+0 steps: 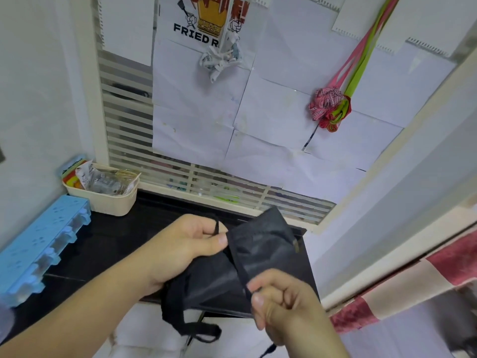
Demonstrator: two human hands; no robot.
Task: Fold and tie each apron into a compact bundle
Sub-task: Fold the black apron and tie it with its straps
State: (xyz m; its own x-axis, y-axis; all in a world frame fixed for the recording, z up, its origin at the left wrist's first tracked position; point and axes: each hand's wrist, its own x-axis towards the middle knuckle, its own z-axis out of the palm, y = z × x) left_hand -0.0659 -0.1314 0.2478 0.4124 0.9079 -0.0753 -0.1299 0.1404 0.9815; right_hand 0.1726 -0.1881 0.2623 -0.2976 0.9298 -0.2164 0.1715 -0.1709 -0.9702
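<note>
Head view: folded black apron (260, 254) at lower centre of frame
Left hand (188, 244): pinches the thin black strap (216, 227)
Right hand (281, 301): grips the apron's wrapped band (238, 264)

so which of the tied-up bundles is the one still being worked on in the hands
The black apron, gripped by the left hand and right hand over the counter. The white bundle and pink-green bundle hang on the wall, untouched.

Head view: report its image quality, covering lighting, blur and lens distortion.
Head view: soft, even indoor light with no hard shadows or glare; wide-angle bending bows the window frame and wall edges; slight motion blur on the right hand and the strap it pinches; the left hand is sharper; the black apron shows faint sheen but little fold detail; the bottom right corner is smeared.
</note>
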